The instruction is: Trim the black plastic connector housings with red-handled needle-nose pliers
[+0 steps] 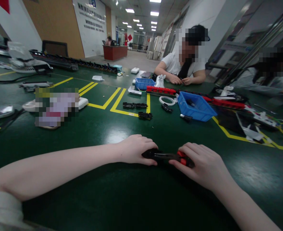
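Black plastic-looking part (150,154) sits pinched in the left hand (134,150), lower centre; the right hand (205,164) closes round a red-handled tool (166,156) meeting it. Work seems under way; similar pieces (132,105) lie mid-frame on the counter (93,195), their completion unclear.

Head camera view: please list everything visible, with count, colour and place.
Table: 1, green with yellow lines, foreground
Trays: 2, blue, right of centre
Small parts: at least 4, black, near trays
Ring: 1, white, beside larger tray
Strips: at least 2, red, near trays
Pixelated object: 1, mostly lilac, left
Clutter: uncountable, mixed colours, both sides
Desk: 1, reddish, background
Other people: at least 2, pale tops, right
Tool: 1, red and black, in right hand
Held part: 1, black, in left hand
Hands: 2, bare, centre
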